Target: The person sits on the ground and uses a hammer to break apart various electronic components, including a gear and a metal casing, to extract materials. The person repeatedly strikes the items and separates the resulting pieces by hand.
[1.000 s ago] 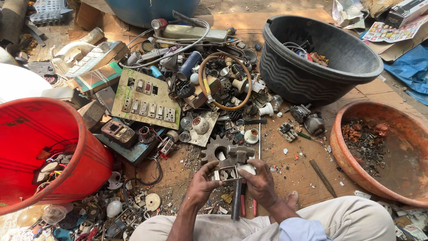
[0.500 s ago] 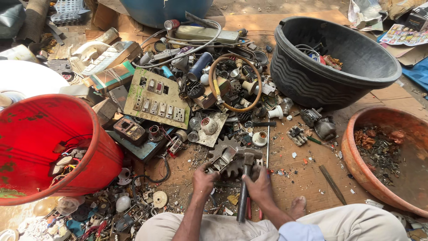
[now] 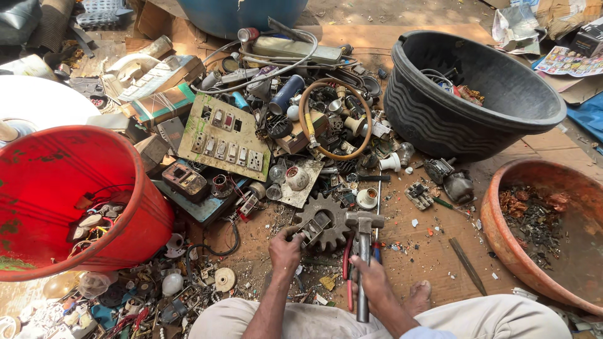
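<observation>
My right hand (image 3: 375, 284) grips the handle of a steel hammer (image 3: 363, 232), whose head hangs just right of a dark toothed gear (image 3: 336, 233) lying on the ground. My left hand (image 3: 286, 246) holds a small metal part (image 3: 313, 228) down on top of that gear. Pliers with red and blue handles (image 3: 347, 263) lie under the hammer handle. My bare foot (image 3: 417, 296) and light trousers fill the bottom edge.
A red bucket (image 3: 135, 182) of scrap stands at left, a black tub (image 3: 440, 119) at upper right, an orange basin (image 3: 496, 226) of metal bits at right. A switch panel (image 3: 220, 139), hose loop (image 3: 308, 122), bulbs and wires litter the ground ahead.
The right hand has taken the hammer by its handle and brought its head beside the gear. The left hand stays on the small part. The view has shifted slightly downward.
</observation>
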